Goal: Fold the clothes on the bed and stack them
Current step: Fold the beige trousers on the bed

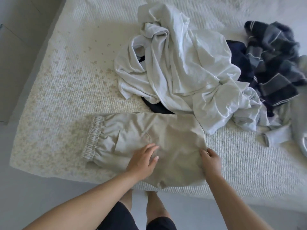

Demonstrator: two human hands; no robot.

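Two hands, left hand (142, 159), right hand (211, 161), on beige shorts (149, 130)

We see a pale grey floor (49, 193) running along the near edge and the left side of the view. Faint straight seams cross it at the upper left (15, 27), dividing it into large tiles. At the bottom middle, a person's two bare legs (154, 206) stand on that floor, close together, with the hems of dark shorts (119, 216) covering the thighs. Light falls evenly over the floor, and a soft shadow lies along the strip at the left. We cannot tell what the floor is made of.
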